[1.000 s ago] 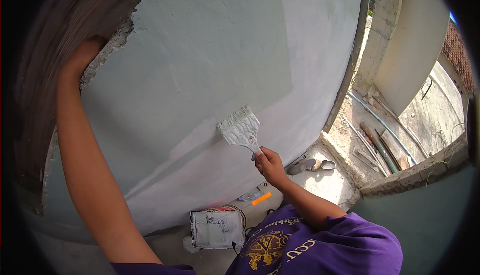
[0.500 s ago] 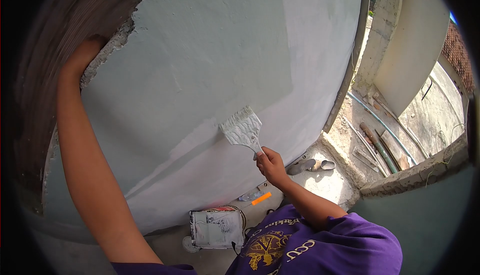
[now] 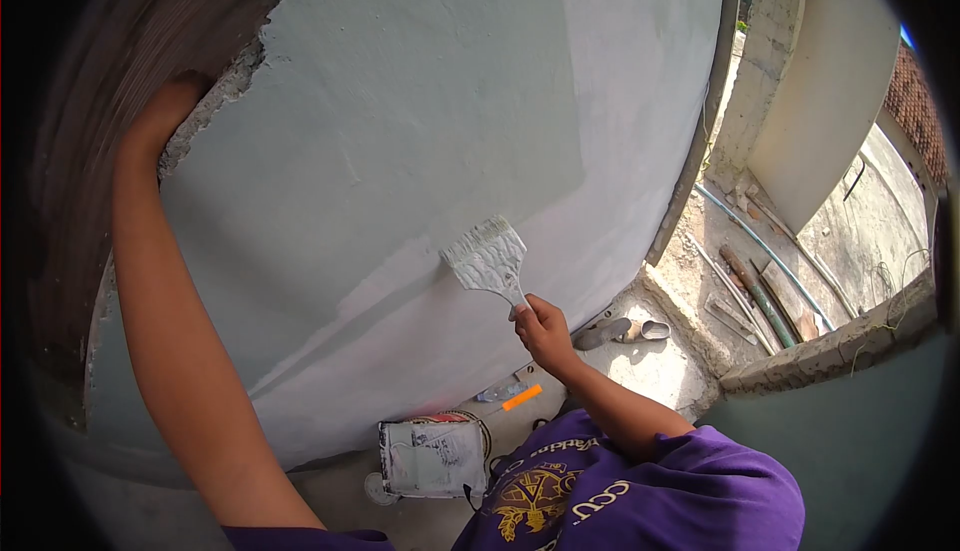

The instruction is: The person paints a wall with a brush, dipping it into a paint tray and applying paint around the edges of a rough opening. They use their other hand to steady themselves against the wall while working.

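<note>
My right hand (image 3: 543,333) is closed around the handle of a wide paintbrush (image 3: 487,258) coated in pale paint. Its bristles point up and left against the wall (image 3: 420,131), at the border between a grey-green painted area and a whiter area below. On the left, my left hand (image 3: 178,101) rests at the rough, broken plaster edge (image 3: 215,96) of the wall. The fingers of that hand are hidden behind the edge.
Below the wall stands a paint-smeared container (image 3: 432,459) with pale paint. Near it lie a clear plastic bottle (image 3: 502,391) and an orange strip (image 3: 522,397). Shoes (image 3: 640,331) sit on the floor to the right. Pipes and poles (image 3: 760,296) lie beyond a low ledge (image 3: 830,351).
The paintbrush has shifted very slightly right and down on the wall in my right hand. My left hand stays at the broken edge.
</note>
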Demonstrator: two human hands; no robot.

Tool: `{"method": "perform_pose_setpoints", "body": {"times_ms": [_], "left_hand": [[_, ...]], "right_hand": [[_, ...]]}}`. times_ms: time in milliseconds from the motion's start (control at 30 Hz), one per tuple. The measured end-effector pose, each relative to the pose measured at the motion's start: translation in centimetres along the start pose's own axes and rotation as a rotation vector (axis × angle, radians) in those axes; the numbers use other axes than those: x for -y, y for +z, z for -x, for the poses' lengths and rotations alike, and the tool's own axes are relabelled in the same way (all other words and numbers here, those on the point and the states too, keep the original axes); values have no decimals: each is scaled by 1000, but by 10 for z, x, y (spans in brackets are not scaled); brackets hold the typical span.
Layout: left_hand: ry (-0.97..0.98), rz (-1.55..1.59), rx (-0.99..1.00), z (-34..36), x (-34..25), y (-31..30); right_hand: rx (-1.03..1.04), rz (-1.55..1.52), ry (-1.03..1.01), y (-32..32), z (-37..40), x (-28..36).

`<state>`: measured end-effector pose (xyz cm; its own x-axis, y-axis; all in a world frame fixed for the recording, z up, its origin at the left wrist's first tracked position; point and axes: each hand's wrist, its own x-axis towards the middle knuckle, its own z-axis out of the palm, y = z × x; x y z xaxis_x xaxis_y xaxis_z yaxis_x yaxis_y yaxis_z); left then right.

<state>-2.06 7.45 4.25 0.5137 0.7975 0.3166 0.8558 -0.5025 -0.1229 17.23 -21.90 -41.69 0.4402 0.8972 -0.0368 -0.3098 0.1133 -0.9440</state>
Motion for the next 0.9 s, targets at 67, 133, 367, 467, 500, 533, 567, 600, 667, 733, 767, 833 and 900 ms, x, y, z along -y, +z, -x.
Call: {"method": "perform_pose_setpoints", "body": {"times_ms": [67, 133, 367, 467, 500, 533, 567, 600, 667, 733, 767, 833, 900], "left_hand": [[17, -9, -17, 3, -4, -1], [11, -25, -1, 7, -12, -3], [-13, -45, 2, 13, -16, -3], [46, -81, 8, 9, -11, -4], [50, -77, 3, 6, -4, -1], [52, -76, -4, 4, -2, 0], [54, -76, -8, 3, -5, -1], [51, -99, 7, 3, -6, -1], [47, -144, 34, 2, 0, 0], [20, -75, 3, -4, 1, 0], [8, -38, -10, -4, 4, 3], [6, -13, -23, -5, 12, 7], [22, -42, -12, -4, 6, 4]], "right_hand": [[-2, 1, -11, -1, -1, 0], [19, -3, -12, -2, 1, 3], [5, 41, -72, -2, -3, -8], [20, 12, -46, -3, -1, -7], [5, 19, -60, -1, -2, -11], [-9, 24, -76, -2, -3, -12], [-8, 28, -78, -4, -3, -10], [-9, 34, -79, -4, -3, -9], [3, 30, -66, -1, -3, -9], [33, -3, -34, -6, -3, -7], [12, 18, -33, -6, -1, -8], [-29, 63, -33, -4, -1, -7], [1, 43, -32, -8, -1, -3]]}}
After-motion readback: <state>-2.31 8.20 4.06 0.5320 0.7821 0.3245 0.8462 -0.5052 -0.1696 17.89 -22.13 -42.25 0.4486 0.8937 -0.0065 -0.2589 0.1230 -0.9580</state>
